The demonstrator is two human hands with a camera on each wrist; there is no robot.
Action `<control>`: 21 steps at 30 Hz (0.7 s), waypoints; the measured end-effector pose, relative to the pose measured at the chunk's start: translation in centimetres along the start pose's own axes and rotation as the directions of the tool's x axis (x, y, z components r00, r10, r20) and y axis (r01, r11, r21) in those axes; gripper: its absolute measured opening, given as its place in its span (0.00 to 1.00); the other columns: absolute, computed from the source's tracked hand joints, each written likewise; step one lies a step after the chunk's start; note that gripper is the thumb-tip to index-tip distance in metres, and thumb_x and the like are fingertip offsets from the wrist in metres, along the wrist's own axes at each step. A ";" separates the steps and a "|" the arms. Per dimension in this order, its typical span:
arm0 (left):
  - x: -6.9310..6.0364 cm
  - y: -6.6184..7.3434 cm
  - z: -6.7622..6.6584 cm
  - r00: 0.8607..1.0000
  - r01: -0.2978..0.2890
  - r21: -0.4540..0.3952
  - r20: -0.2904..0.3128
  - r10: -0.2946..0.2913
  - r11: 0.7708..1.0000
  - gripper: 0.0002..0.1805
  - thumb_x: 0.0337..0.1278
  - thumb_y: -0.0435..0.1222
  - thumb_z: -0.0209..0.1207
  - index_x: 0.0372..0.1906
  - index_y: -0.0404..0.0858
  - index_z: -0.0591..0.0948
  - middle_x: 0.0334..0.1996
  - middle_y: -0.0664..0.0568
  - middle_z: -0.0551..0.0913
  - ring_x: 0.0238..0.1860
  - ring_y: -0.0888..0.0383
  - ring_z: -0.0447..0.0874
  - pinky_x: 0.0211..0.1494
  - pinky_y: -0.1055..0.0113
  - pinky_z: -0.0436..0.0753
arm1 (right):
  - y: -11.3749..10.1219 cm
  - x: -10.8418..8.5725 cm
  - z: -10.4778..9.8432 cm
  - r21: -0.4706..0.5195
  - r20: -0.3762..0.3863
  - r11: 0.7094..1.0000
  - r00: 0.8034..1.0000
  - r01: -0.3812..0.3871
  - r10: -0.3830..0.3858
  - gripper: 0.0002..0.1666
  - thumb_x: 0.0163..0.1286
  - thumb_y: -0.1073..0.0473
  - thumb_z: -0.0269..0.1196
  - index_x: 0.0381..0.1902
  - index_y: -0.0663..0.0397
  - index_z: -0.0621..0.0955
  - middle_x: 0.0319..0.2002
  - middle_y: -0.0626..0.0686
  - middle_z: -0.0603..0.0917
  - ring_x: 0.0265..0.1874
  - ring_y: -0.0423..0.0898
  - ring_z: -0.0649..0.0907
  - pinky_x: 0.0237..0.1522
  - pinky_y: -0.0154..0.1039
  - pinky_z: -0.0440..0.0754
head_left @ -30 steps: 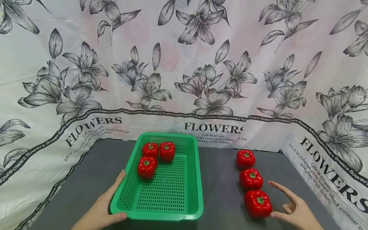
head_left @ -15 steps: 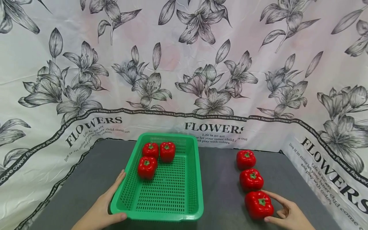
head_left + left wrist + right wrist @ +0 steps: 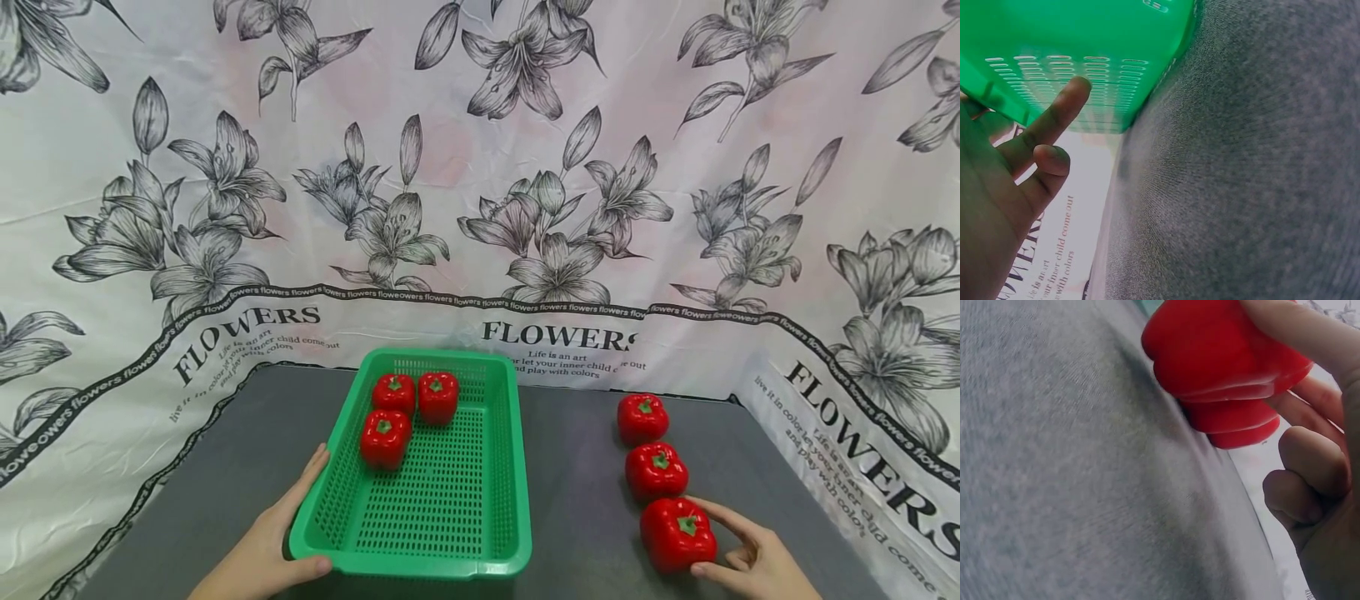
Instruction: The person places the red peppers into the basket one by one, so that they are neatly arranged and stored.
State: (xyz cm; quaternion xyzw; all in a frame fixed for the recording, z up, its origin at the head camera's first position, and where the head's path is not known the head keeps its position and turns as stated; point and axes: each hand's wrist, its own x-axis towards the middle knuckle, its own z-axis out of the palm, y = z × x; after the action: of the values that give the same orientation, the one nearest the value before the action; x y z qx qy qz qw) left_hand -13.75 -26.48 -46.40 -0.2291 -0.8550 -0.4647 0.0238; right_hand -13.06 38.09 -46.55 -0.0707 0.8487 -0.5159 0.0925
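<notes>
In the head view, my left hand (image 3: 266, 537) rests at the near left corner of a green plastic basket (image 3: 522, 467). Its thumb lies along the front rim and its index finger along the left side. The left wrist view has its other fingers (image 3: 1060, 115) extended beside the slotted wall. My right hand (image 3: 757, 558) pinches the nearest red bell pepper (image 3: 677, 535) from the right, thumb on the near side and index finger behind; its lower fingers (image 3: 1310, 462) are curled in the right wrist view. This pepper appears to be on the table.
Behind the pinched pepper, two more red bell peppers (image 3: 656, 471) stand in a row. Three red bell peppers (image 3: 385, 439) sit in the basket's back left part. The dark grey table (image 3: 573, 500) meets a white flower-printed cloth (image 3: 420, 325) at the back and sides.
My right hand has moved left onto the nearest pepper, and its thumb and index finger have closed around it. That pepper has shifted slightly right. The left hand and basket stay put.
</notes>
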 end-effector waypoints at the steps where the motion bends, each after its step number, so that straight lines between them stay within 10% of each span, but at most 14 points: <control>1: 0.0 0.0 0.0 1.000 0.001 0.008 -0.002 -0.001 1.000 0.54 0.69 0.47 0.65 0.88 0.57 0.44 0.88 0.49 0.43 0.75 0.87 0.44 0.63 0.66 0.77 | -0.1 0.0 0.0 0.010 -0.006 1.000 1.000 0.004 -0.004 0.40 0.69 0.61 0.73 0.58 0.00 0.74 0.17 0.62 0.55 0.13 0.50 0.55 0.14 0.45 0.60; 5: -0.1 -0.1 -0.2 1.000 0.003 0.039 -0.004 -0.003 0.999 0.55 0.67 0.47 0.67 0.88 0.57 0.44 0.88 0.50 0.44 0.75 0.87 0.44 0.64 0.65 0.77 | -0.8 -0.2 0.3 0.065 -0.045 0.997 0.999 0.033 -0.030 0.41 0.69 0.65 0.72 0.61 0.06 0.77 0.20 0.49 0.69 0.15 0.59 0.56 0.15 0.48 0.61; 12: -0.1 -0.3 -0.2 1.000 0.022 0.040 -0.005 -0.022 0.999 0.55 0.67 0.46 0.67 0.88 0.59 0.44 0.88 0.46 0.44 0.75 0.89 0.42 0.65 0.66 0.75 | -4.3 1.2 1.2 -0.043 -0.196 0.961 0.941 0.272 -0.275 0.40 0.67 0.72 0.72 0.75 0.55 0.75 0.45 0.33 0.81 0.12 0.55 0.58 0.13 0.44 0.64; 17: -0.1 -0.1 0.0 0.999 0.053 0.042 -0.001 -0.053 0.998 0.55 0.67 0.47 0.66 0.88 0.60 0.44 0.88 0.46 0.44 0.74 0.90 0.41 0.66 0.62 0.76 | -8.0 3.6 1.6 -0.159 -0.313 0.937 0.885 0.310 -0.346 0.42 0.63 0.69 0.77 0.74 0.57 0.75 0.50 0.34 0.79 0.10 0.47 0.59 0.13 0.41 0.64; 21: 0.0 0.3 0.2 0.998 0.058 0.055 -0.011 -0.057 0.997 0.56 0.66 0.47 0.67 0.88 0.60 0.44 0.88 0.50 0.44 0.75 0.88 0.41 0.67 0.54 0.76 | -10.6 5.5 2.0 -0.149 -0.340 0.946 0.884 0.288 -0.322 0.41 0.66 0.65 0.77 0.75 0.58 0.74 0.51 0.33 0.79 0.10 0.41 0.65 0.16 0.39 0.70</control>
State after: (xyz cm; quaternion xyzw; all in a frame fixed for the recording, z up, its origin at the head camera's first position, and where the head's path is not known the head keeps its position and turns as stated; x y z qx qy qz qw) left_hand -13.60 -26.24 -46.28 -0.2013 -0.8736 -0.4425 0.0208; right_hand -17.67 30.38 -38.52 -0.1120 0.8528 -0.4874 -0.1502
